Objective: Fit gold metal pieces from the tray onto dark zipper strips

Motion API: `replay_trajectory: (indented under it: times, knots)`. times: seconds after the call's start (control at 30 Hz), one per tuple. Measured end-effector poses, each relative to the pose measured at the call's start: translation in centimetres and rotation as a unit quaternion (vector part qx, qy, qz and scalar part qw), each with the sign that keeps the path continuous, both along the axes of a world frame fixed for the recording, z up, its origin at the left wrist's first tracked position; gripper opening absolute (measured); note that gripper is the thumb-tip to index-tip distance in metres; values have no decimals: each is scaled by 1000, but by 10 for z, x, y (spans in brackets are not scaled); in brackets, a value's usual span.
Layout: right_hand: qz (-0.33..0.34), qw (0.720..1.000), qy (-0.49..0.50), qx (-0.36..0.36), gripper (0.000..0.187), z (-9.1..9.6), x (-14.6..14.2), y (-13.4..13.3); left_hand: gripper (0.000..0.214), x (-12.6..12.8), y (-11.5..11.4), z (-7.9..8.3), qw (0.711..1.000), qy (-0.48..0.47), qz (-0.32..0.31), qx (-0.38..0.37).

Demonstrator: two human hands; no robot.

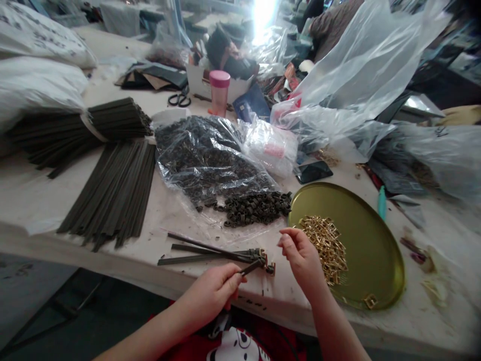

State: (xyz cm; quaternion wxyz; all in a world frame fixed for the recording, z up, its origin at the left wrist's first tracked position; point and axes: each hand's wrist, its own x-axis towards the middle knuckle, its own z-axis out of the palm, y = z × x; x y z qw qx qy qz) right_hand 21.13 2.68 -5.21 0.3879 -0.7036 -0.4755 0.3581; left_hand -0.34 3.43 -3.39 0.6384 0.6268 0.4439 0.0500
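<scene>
My left hand (pixel 222 287) is closed on a dark strap (pixel 251 267), pinched between thumb and fingers near the table's front edge. A gold buckle (pixel 273 269) with a dark loop sits by the strap's far end; whether it is attached I cannot tell. Just behind lie several dark straps (pixel 210 257) with gold buckles at their right ends. My right hand (pixel 303 258) is raised beside the tray, thumb and fingertips pinched together; what they hold, if anything, is too small to make out. Close to it are a pile of gold buckles (pixel 327 245) and a heap of small dark loops (pixel 255 208).
The buckles lie on a gold oval tray (pixel 370 240). Loose strips (pixel 112 195) and a tied bundle (pixel 116 118) lie left. A plastic bag of loops (pixel 210 155), a phone (pixel 314 172), a pink-lidded jar (pixel 219 93) and scissors (pixel 179 99) stand or lie behind.
</scene>
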Motion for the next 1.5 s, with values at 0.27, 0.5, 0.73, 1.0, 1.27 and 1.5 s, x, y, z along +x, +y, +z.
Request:
replay_trajectory:
  times: [0.27,0.5,0.73,1.0,1.27,1.5]
  knots:
    - [78,946,-315,-12,14,-26,-6,45,30,0,-10,1,992,-32,44,-111]
    - [75,969,-234,16,13,-27,-5,38,33,-6,-20,-2,987,-79,98,-101]
    - [92,995,30,15,36,12,-20,-9,28,1,-22,23,985,-107,117,-68]
    - [25,935,353,5,32,35,-63,-55,23,11,-21,36,978,-140,116,98]
    - [52,955,291,9,34,26,-72,-67,13,8,-31,34,977,-163,127,45]
    - [98,987,117,49,26,8,-66,-79,12,11,-26,27,986,-84,95,107]
